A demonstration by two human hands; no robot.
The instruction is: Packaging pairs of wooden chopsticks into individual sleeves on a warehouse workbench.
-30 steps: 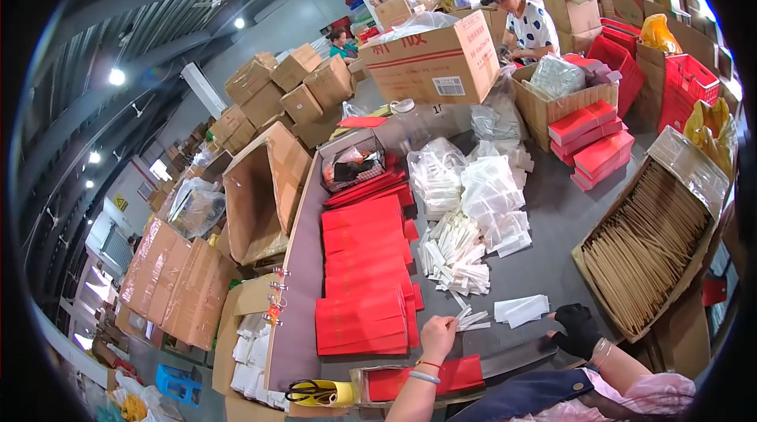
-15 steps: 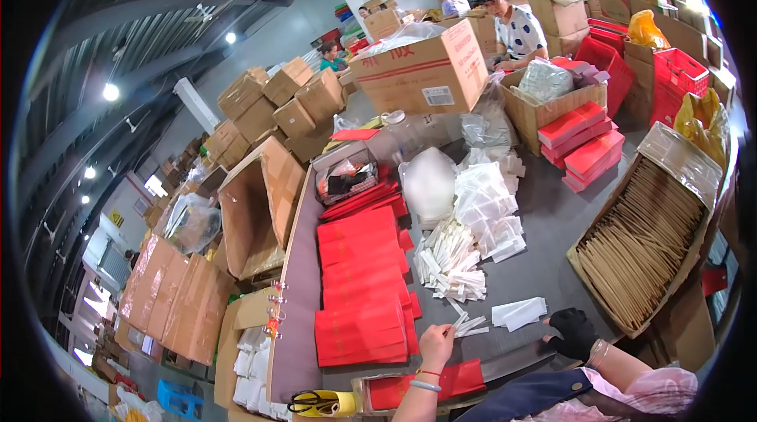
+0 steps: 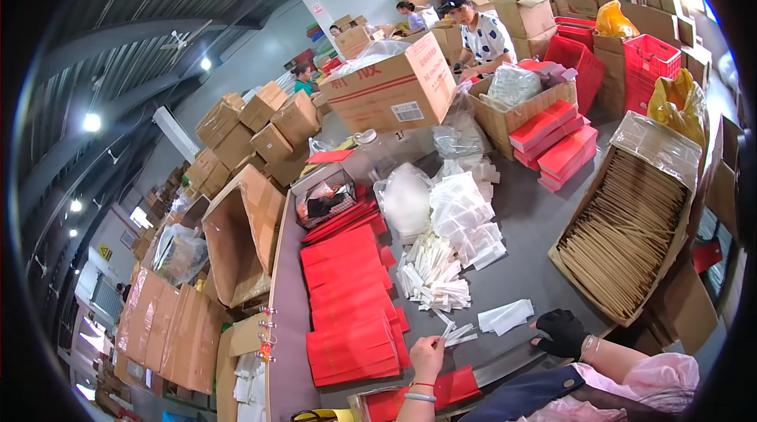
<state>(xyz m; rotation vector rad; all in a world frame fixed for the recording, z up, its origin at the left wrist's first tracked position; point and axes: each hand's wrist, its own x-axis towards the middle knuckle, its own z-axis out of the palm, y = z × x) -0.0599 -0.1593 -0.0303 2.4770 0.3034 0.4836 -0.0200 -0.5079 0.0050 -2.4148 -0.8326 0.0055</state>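
My left hand is bare and pinches a thin white paper sleeve near the table's front edge. My right hand wears a black glove and rests flat on the grey table, just right of a small stack of white sleeves. A larger heap of white sleeves lies beyond them. Rows of red envelopes lie to the left of my left hand. More red envelopes sit under my left wrist.
A flat box of brown sticks stands at the right. Clear plastic bags, red boxes and a large cardboard carton fill the far table. An open carton stands left. A person works at the back.
The view has tilted down and closer to the table. My left hand has risen slightly and now pinches a white sleeve. My gloved right hand stays on the table.
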